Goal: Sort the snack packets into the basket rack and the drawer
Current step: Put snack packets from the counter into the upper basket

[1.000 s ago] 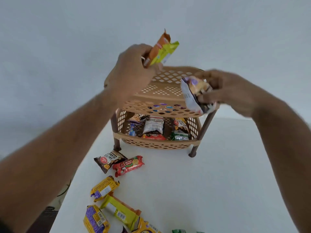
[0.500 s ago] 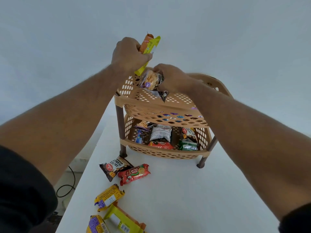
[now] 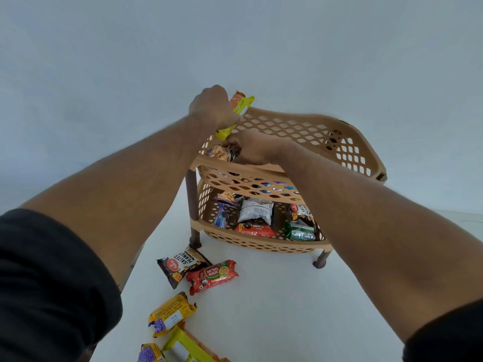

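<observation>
On the near left of the table point(image 3: 274, 309) we see loose packets waiting: the yellow biscuit packet point(image 3: 171, 314), the salted peanut pouch point(image 3: 181, 265) and the red cookie packet point(image 3: 213, 275), all light, crinkly film we judge best pinched at a sealed end, since the slick middle could slide. Above them our left hand point(image 3: 209, 108) is closed around the yellow-orange packet point(image 3: 239, 111), held upright over the far left corner of the basket rack point(image 3: 339, 142). Our right hand point(image 3: 251, 148) pinches the clear peanut packet point(image 3: 219, 154) against the top tier's near rim, and the lower tier already holds several packets.
</observation>
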Available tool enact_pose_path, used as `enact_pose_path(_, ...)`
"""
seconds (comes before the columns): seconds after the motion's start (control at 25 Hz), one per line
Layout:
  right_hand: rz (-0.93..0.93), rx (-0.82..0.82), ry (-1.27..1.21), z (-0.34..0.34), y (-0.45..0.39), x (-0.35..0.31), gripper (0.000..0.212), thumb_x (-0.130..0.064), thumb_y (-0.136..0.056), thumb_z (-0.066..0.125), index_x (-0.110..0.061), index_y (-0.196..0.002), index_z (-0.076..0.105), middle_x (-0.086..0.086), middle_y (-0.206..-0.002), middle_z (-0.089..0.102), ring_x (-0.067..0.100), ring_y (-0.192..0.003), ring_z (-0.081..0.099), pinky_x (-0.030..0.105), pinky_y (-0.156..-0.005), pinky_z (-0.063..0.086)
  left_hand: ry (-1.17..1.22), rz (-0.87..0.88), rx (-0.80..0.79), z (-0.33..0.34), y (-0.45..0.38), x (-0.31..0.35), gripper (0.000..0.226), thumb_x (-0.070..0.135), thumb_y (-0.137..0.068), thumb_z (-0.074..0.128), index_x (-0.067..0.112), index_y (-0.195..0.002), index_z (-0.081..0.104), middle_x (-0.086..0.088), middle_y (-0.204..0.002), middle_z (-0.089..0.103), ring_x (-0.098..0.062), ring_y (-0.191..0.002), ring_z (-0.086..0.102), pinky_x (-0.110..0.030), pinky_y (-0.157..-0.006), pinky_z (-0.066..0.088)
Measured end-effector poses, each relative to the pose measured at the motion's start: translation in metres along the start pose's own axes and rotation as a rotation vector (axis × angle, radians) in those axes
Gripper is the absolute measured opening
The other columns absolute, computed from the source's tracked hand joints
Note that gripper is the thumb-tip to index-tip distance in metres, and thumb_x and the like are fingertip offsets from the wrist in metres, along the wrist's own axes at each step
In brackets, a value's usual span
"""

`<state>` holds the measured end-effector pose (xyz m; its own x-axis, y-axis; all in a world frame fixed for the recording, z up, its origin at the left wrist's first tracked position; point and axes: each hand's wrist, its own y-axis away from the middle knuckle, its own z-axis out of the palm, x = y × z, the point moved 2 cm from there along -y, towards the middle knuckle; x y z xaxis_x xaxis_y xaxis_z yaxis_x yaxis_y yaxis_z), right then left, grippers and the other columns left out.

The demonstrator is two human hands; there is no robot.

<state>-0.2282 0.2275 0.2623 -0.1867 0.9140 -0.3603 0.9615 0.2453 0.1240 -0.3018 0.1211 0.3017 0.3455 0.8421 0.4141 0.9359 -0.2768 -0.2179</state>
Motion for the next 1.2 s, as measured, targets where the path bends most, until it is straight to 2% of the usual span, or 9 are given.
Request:
enact_pose_path(0.16, 0.033, 0.004, -0.094, -0.013, 0.009, 0.010, 0.050, -0.017, -0.089, 0.072, -0.012, -0.137, 0.059, 0.006, -0.123, 0.067, 0.022, -0.113, 0.061, 0.043, -0.104, 0.048, -0.128, 0.085, -0.094, 0.017, -0.002, 0.002, 0.021, 0.026, -0.081, 0.077, 0.010, -0.093, 0.071, -0.007, -0.089, 0.069, -0.026, -0.082, 0.064, -0.034, -0.066, 0.050)
enact_pose_path(0.24, 0.055, 0.028, -0.074, -0.026, 0.018, 0.014, 0.044, -0.018, -0.088, 0.072, -0.014, -0.131, 0.064, 0.003, -0.122, 0.068, 0.020, -0.112, 0.062, 0.042, -0.104, 0.048, -0.218, 0.156, -0.157, 0.025, -0.003, 0.004, 0.016, 0.019, -0.083, 0.075, 0.011, -0.097, 0.075, -0.007, -0.094, 0.072, -0.026, -0.087, 0.067, -0.037, -0.074, 0.056)
enact_pose_path(0.36, 0.071, 0.075, -0.067, -0.040, 0.033, 0.023, 0.030, -0.018, -0.090, 0.070, -0.018, -0.120, 0.070, 0.004, -0.111, 0.069, 0.022, -0.103, 0.065, 0.045, -0.097, 0.052, -0.340, 0.242, -0.227, 0.037, -0.002, 0.007, 0.018, 0.016, -0.086, 0.077, 0.013, -0.104, 0.076, -0.004, -0.097, 0.073, -0.022, -0.086, 0.064, -0.033, -0.072, 0.049)
enact_pose_path(0.56, 0.074, 0.143, -0.106, -0.042, 0.055, 0.036, 0.028, -0.013, -0.092, 0.067, -0.014, -0.120, 0.068, -0.001, -0.100, 0.071, 0.012, -0.092, 0.066, 0.031, -0.084, 0.051, -0.369, 0.260, -0.335, 0.053, -0.001, 0.005, 0.031, 0.005, -0.090, 0.069, 0.014, -0.119, 0.074, -0.004, -0.104, 0.072, -0.020, -0.090, 0.063, -0.032, -0.075, 0.049)
enact_pose_path(0.76, 0.064, 0.223, -0.114, -0.038, 0.069, 0.042, 0.026, -0.014, -0.093, 0.066, -0.013, -0.119, 0.067, -0.001, -0.099, 0.074, 0.010, -0.093, 0.070, 0.033, -0.092, 0.053, -0.333, 0.236, -0.334, 0.061, -0.001, 0.001, 0.027, 0.009, -0.092, 0.071, 0.012, -0.118, 0.073, -0.007, -0.110, 0.071, -0.021, -0.099, 0.063, -0.035, -0.087, 0.053)
enact_pose_path(0.92, 0.048, 0.338, -0.121, -0.042, 0.082, 0.040, 0.023, -0.015, -0.092, 0.066, -0.014, -0.115, 0.069, -0.002, -0.093, 0.075, 0.008, -0.086, 0.070, 0.031, -0.087, 0.055, -0.321, 0.228, -0.310, 0.056, 0.002, 0.003, 0.029, 0.007, -0.091, 0.071, 0.011, -0.119, 0.072, -0.009, -0.115, 0.071, -0.024, -0.103, 0.064, -0.037, -0.088, 0.054)
enact_pose_path(1.08, 0.011, 0.537, -0.185, -0.041, 0.103, 0.026, 0.017, -0.016, -0.091, 0.065, -0.017, -0.106, 0.072, -0.006, -0.082, 0.074, 0.003, -0.078, 0.069, 0.026, -0.077, 0.054, -0.296, 0.249, -0.210, 0.043, 0.012, 0.015, 0.024, 0.011, -0.091, 0.067, 0.010, -0.114, 0.073, -0.007, -0.112, 0.072, -0.025, -0.101, 0.066, -0.041, -0.092, 0.057)
enact_pose_path(1.2, -0.058, 0.723, -0.278, -0.029, 0.128, 0.009, 0.014, -0.014, -0.091, 0.062, -0.019, -0.099, 0.073, -0.008, -0.079, 0.074, 0.005, -0.075, 0.070, 0.029, -0.078, 0.057, -0.223, 0.295, -0.104, 0.038, 0.033, 0.025, 0.024, 0.020, -0.093, 0.066, 0.012, -0.115, 0.071, -0.005, -0.110, 0.071, -0.024, -0.101, 0.066, -0.043, -0.091, 0.056)
